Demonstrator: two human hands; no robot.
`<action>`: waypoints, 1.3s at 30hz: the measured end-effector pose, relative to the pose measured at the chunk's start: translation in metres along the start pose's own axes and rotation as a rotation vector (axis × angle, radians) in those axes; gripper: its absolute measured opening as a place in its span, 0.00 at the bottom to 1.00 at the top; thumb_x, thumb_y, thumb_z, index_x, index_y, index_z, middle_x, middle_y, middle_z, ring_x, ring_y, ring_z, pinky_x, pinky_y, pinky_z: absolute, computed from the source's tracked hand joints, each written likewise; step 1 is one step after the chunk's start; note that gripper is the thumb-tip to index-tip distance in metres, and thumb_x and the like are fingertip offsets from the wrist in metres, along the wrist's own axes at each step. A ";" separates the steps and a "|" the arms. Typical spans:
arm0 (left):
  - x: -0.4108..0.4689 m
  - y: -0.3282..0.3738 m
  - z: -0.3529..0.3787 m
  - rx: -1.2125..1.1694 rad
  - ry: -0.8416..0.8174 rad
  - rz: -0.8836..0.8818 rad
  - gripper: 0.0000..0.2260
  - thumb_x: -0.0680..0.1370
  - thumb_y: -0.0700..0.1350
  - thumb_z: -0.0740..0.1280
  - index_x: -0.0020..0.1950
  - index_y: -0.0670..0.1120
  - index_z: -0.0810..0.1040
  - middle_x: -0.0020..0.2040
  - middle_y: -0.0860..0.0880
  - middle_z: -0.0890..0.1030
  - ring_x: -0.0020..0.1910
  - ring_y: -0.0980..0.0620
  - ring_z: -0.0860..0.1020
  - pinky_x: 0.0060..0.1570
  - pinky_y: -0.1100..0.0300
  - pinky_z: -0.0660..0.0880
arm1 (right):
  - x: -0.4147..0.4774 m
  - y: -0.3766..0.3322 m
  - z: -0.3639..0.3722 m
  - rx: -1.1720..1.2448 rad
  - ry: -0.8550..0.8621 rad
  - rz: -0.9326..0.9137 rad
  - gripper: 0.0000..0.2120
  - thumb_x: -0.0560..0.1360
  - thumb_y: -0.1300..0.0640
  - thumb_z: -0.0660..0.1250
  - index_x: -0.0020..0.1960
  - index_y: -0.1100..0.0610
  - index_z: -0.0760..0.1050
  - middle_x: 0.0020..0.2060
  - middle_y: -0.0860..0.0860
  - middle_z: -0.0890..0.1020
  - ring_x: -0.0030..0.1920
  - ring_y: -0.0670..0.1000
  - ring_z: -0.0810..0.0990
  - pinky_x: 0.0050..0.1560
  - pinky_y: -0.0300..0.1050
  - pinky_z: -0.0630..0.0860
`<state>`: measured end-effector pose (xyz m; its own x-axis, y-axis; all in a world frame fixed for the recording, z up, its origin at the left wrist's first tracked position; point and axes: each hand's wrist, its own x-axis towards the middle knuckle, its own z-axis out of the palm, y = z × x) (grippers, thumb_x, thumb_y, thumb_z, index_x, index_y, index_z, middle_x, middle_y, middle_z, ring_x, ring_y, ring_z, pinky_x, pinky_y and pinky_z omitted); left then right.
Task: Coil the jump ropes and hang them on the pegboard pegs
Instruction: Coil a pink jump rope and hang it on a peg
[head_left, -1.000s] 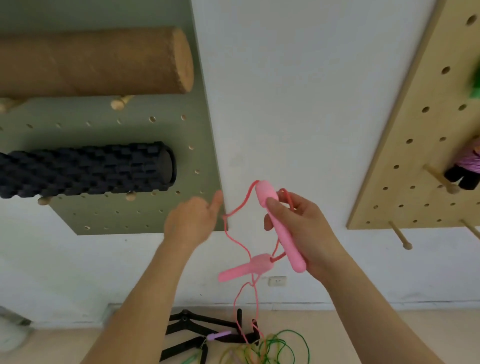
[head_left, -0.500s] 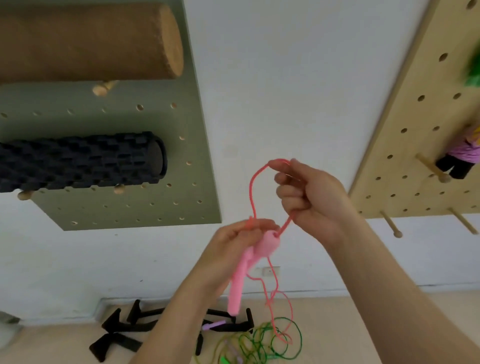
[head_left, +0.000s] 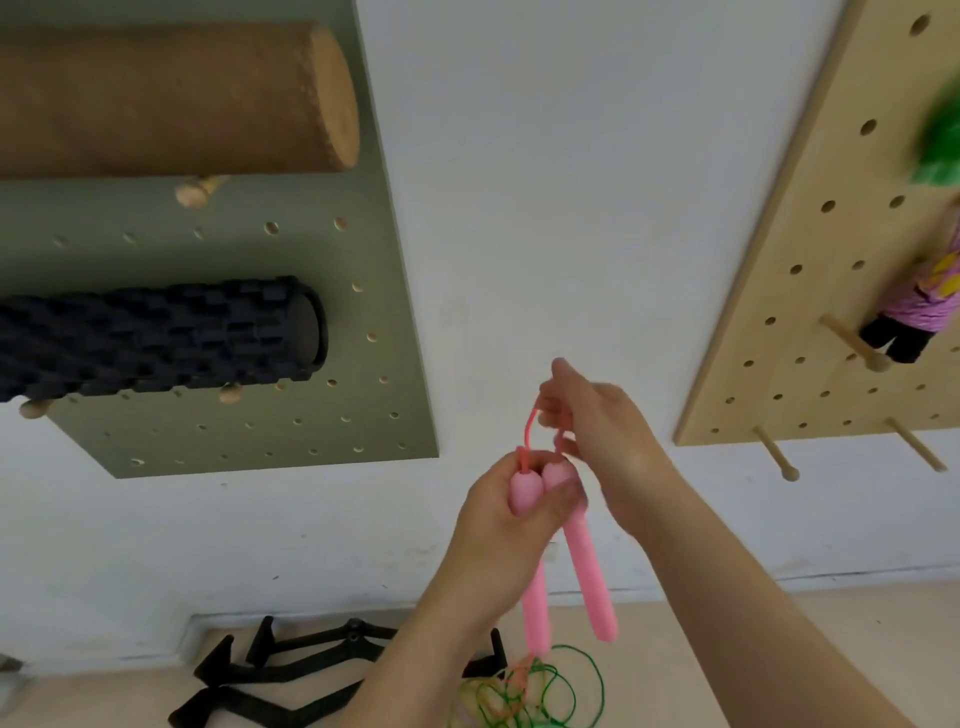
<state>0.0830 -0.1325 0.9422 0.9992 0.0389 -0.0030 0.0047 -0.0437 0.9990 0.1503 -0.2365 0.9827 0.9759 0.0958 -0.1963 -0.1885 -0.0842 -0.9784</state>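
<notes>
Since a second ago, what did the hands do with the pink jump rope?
The left hand, empty before, took both pink handles and grips them side by side. The right hand let go of its handle and moved up to pinch the pink cord. The black roller, cork roller and green rope stayed put.

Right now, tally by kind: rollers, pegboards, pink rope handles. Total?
Rollers: 2, brown cork cylinder, black ridged foam roller
Pegboards: 2, green painted board, light wooden board
Pink plastic rope handles: 2, in left hand
Total: 6
</notes>
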 end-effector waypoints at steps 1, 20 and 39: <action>0.003 0.003 -0.002 -0.066 0.040 -0.011 0.06 0.78 0.48 0.68 0.51 0.47 0.79 0.45 0.48 0.84 0.47 0.46 0.82 0.53 0.50 0.79 | -0.012 0.006 -0.007 -0.061 -0.074 -0.040 0.23 0.80 0.42 0.58 0.50 0.61 0.80 0.44 0.49 0.84 0.48 0.47 0.82 0.58 0.52 0.78; 0.026 0.022 -0.047 0.294 0.225 0.335 0.12 0.71 0.59 0.67 0.43 0.50 0.78 0.42 0.54 0.79 0.44 0.55 0.77 0.46 0.61 0.74 | -0.050 0.064 -0.016 0.704 -0.925 0.344 0.12 0.77 0.61 0.67 0.59 0.61 0.73 0.31 0.51 0.66 0.25 0.43 0.64 0.22 0.32 0.65; 0.025 0.029 -0.022 0.058 -0.011 0.219 0.19 0.74 0.49 0.58 0.33 0.40 0.81 0.34 0.45 0.81 0.33 0.53 0.77 0.34 0.63 0.71 | -0.082 0.059 -0.019 0.937 -0.893 0.475 0.15 0.68 0.54 0.78 0.51 0.59 0.80 0.29 0.49 0.68 0.22 0.41 0.64 0.19 0.31 0.63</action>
<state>0.1071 -0.1110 0.9723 0.9769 0.0109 0.2134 -0.2110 -0.1069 0.9716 0.0617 -0.2683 0.9427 0.4633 0.8741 -0.1458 -0.8311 0.3714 -0.4140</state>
